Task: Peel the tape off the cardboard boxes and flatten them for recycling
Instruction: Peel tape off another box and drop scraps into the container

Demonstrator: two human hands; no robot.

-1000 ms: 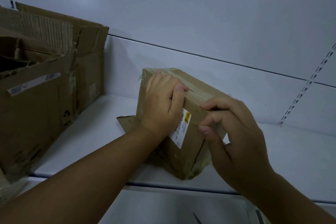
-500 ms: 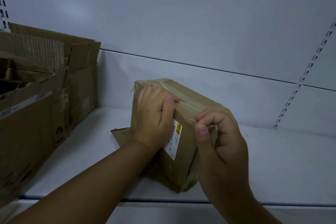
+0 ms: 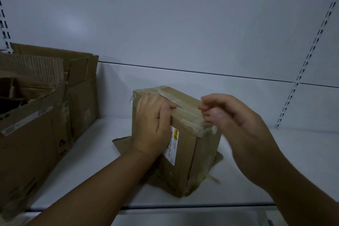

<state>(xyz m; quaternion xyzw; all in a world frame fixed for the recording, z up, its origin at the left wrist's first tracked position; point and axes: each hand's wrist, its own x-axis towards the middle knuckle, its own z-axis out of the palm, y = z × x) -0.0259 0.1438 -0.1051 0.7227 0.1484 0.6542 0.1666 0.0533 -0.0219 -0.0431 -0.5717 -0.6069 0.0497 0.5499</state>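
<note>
A small brown cardboard box (image 3: 185, 161) stands on end on a white shelf (image 3: 275, 163), with a white and yellow label (image 3: 172, 146) on its near face. Clear tape (image 3: 192, 123) runs along its top edge and lifts at the right corner. My left hand (image 3: 153, 124) grips the box's top left, thumb pressed on the upper edge. My right hand (image 3: 236, 124) is blurred at the top right corner, fingertips pinched together at the lifted tape end.
A large open cardboard box (image 3: 36, 134) with torn flaps fills the left of the shelf. A flat cardboard piece (image 3: 122, 143) lies under the small box. A slotted upright (image 3: 302, 73) runs up the white back wall on the right. The shelf's front edge (image 3: 201, 205) is close to me.
My right hand has risen from the box's right side to the top right corner, and the tape there now stands lifted. My left hand keeps its hold.
</note>
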